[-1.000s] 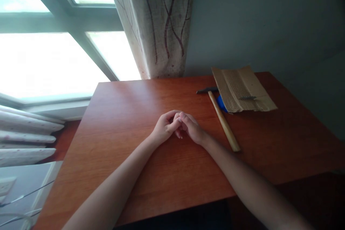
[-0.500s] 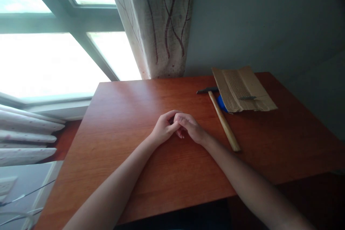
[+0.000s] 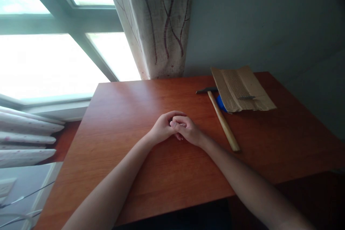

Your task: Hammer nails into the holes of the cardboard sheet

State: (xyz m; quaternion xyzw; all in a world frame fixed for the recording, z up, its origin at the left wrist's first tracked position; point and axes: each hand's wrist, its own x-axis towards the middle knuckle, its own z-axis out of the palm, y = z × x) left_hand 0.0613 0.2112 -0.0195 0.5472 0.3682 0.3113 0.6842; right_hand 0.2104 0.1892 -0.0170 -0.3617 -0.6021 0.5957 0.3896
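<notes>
My left hand (image 3: 161, 128) and my right hand (image 3: 191, 132) are clasped together above the middle of the wooden table (image 3: 113, 151). The left fingers curl round the far side of the right hand, and the right thumb lies across the left one. No object shows between them. To their right lies a hammer (image 3: 223, 122), its pale wooden handle pointing toward me and its dark head partly under a piece of cardboard (image 3: 258, 95). Neither hand touches the hammer.
A blue thing (image 3: 221, 103) pokes out from beneath the cardboard, mostly hidden. Thin grey pieces (image 3: 246, 97) lie on top, too small to name. Behind the table hang a patterned curtain (image 3: 164, 25) and a wall; a window (image 3: 61, 21) is at left. Cables (image 3: 27, 194) run at lower left.
The right thumb has slid left across the left thumb, and the right fingers have shifted slightly. Both hands stay clasped in nearly the same place. The hammer and cardboard have not moved.
</notes>
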